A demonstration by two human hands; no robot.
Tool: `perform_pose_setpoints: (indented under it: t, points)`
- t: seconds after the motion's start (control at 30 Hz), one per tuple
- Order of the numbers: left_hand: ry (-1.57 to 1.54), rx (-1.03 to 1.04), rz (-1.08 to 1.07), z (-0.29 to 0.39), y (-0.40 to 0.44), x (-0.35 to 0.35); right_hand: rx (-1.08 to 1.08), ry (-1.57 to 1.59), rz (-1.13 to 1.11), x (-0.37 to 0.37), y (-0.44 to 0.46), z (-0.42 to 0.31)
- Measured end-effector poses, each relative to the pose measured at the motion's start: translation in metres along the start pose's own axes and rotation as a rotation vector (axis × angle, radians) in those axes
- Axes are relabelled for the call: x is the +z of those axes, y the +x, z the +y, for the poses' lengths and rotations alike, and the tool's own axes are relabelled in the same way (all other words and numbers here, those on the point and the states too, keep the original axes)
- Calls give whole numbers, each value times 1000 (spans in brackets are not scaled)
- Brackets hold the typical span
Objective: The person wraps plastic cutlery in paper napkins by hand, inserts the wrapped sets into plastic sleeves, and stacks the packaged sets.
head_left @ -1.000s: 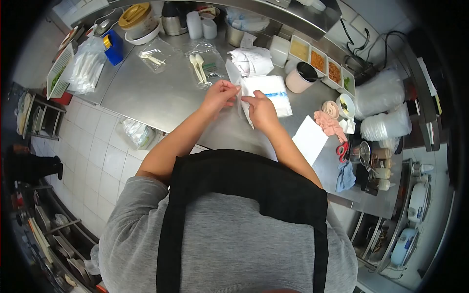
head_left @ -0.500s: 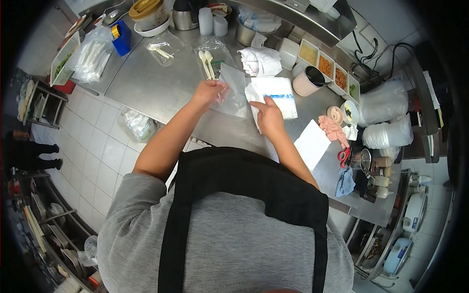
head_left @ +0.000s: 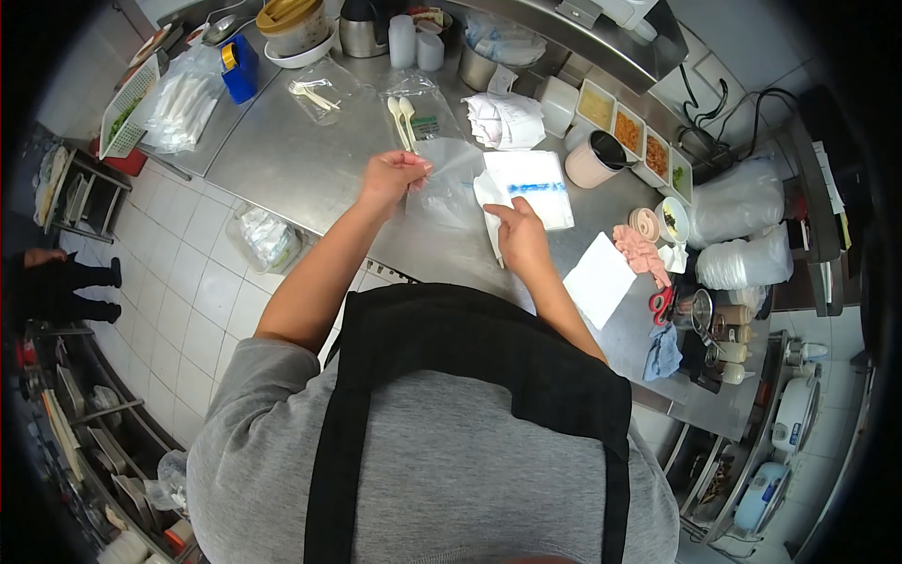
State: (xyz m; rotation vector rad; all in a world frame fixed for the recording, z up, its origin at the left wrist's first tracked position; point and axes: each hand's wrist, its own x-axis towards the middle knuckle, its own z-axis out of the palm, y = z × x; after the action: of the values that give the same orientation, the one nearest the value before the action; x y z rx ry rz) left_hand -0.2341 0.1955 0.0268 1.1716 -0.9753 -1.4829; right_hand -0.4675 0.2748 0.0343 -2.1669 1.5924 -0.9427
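Observation:
My left hand [head_left: 395, 180] is closed in a pinch on the edge of a clear plastic bag [head_left: 446, 193], which hangs over the steel counter. My right hand [head_left: 522, 233] is closed on a folded white paper napkin [head_left: 489, 191], index finger extended along it. Right beside that hand lies a white stack with a blue stripe [head_left: 545, 207]. Two cream plastic spoons [head_left: 403, 120] rest on another clear plastic bag [head_left: 437, 99] just beyond my left hand. Part of the napkin is hidden behind my right fingers.
Crumpled white papers [head_left: 505, 120] and food containers [head_left: 628, 132] stand at the back right. A pink cup with a black inside [head_left: 590, 164], a white sheet [head_left: 603, 282], a pink cloth [head_left: 641, 252] and red scissors [head_left: 661, 301] are to the right. Another person [head_left: 70, 287] stands far left.
My left hand has shifted slightly left and up, and the bag's upper edge has moved lower. My right hand stays nearly in place by the stack, having dropped slightly.

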Motion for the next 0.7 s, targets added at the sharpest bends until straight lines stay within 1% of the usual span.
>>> perform_pose_setpoints:
  t: [0.1,0.2,0.3,0.4,0.5,0.6,0.7]
  points:
    - [-42,12,-79,-7,8,4,30,15,-13,-4,-2,-4]
    - [-46,15,-100,-6,3,13,42,5,-10,-3,-3,-2]
    - [43,35,-177,-8,4,10,25,-6,3,-2,-5,2]
    - [101,90,-106,-11,4,12,40,-20,16,-2,-2,3]
    - [208,33,-22,-18,12,5,74,-53,39,6,-1,16]
    - [395,-52,98,-22,13,-3,100,-86,76,10,0,29]
    - [60,-173,-49,-17,-1,-8,122,-74,141,6,0,35]
